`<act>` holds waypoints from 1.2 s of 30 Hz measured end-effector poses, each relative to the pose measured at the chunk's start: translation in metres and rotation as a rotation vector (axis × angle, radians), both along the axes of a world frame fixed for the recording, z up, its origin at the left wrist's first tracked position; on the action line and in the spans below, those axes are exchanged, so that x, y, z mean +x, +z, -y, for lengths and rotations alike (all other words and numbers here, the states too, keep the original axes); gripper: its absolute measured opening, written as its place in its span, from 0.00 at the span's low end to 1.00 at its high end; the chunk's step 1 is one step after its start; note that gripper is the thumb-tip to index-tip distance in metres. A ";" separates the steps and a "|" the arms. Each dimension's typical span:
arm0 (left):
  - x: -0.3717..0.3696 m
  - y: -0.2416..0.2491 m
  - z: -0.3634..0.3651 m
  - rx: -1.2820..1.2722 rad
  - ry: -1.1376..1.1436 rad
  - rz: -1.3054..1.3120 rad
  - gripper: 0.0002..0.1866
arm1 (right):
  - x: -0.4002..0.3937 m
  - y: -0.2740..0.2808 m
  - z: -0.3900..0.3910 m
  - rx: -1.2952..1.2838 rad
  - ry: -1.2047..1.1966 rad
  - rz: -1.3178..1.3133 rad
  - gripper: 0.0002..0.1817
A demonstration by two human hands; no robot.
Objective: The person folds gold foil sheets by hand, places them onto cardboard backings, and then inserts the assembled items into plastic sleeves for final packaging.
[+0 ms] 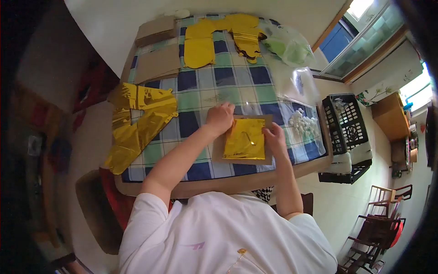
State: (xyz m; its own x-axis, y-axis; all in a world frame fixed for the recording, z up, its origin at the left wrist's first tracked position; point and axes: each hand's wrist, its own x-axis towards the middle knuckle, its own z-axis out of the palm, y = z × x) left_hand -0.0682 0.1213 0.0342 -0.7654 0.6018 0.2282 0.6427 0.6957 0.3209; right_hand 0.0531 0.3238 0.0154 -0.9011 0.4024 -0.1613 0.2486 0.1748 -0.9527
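Left fingers (227, 108) curled, grip unclear | right fingers (268, 131) half-bent, touching gold foil (244, 145) on cardboard (219, 148), pinch unclear

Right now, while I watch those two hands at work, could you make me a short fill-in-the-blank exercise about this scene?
1. Gold foil lies on a sheet of ____ between the left hand and the right hand.
2. The small white pieces lie to the person's ____ of that foil.
3. The darkest squares of the checked cloth are dark ____.
4. The crate with holes is ____ in colour.

Missing words: cardboard; right; blue; black.
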 end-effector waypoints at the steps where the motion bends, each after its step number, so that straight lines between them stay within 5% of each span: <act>1: 0.004 0.003 -0.001 0.030 -0.021 0.019 0.06 | -0.003 -0.006 0.006 0.017 0.023 -0.002 0.11; 5: 0.014 0.008 -0.001 0.084 -0.080 0.034 0.05 | -0.014 -0.048 0.017 0.037 0.078 -0.080 0.14; 8: 0.016 0.000 -0.003 0.068 -0.084 0.022 0.05 | -0.004 0.023 0.046 0.258 -0.016 0.049 0.17; 14: 0.020 -0.003 -0.008 0.089 -0.084 -0.039 0.07 | 0.008 0.010 0.048 0.463 -0.093 -0.066 0.17; 36: 0.015 -0.016 -0.019 0.222 -0.148 -0.103 0.04 | 0.009 -0.014 0.041 0.468 -0.058 -0.163 0.13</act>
